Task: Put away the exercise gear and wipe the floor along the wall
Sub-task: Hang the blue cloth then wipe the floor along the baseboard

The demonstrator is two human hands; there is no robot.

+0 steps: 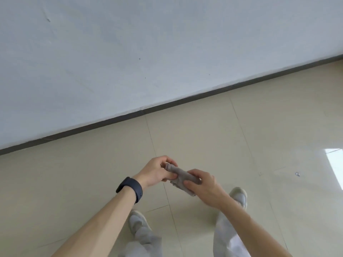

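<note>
A folded grey-beige cloth (179,174) hangs in the air between both hands, over the tiled floor (204,138) and a little nearer than the wall (130,52).

The left grip (155,171), a bare hand, is narrow: its thumb and fingers pinch the far left end of the cloth. The right grip (203,186) is curled round the near right end, fingers over the top and thumb on the side facing the camera. Both grips touch the cloth, with only a short stretch of fabric bare between them.

Fingers cover much of the cloth, so its full shape and its folds are hard to make out; a small corner shows below the right grip. Both forearms are cut off by the near edge.

A dark wristband (130,189) sits on the left wrist. Below the hands are two pale shoes (240,196) and light grey trousers (224,238). A dark baseboard (185,102) runs along the foot of the wall, rising to the right. A bright reflection (334,164) lies on the floor at far right.
</note>
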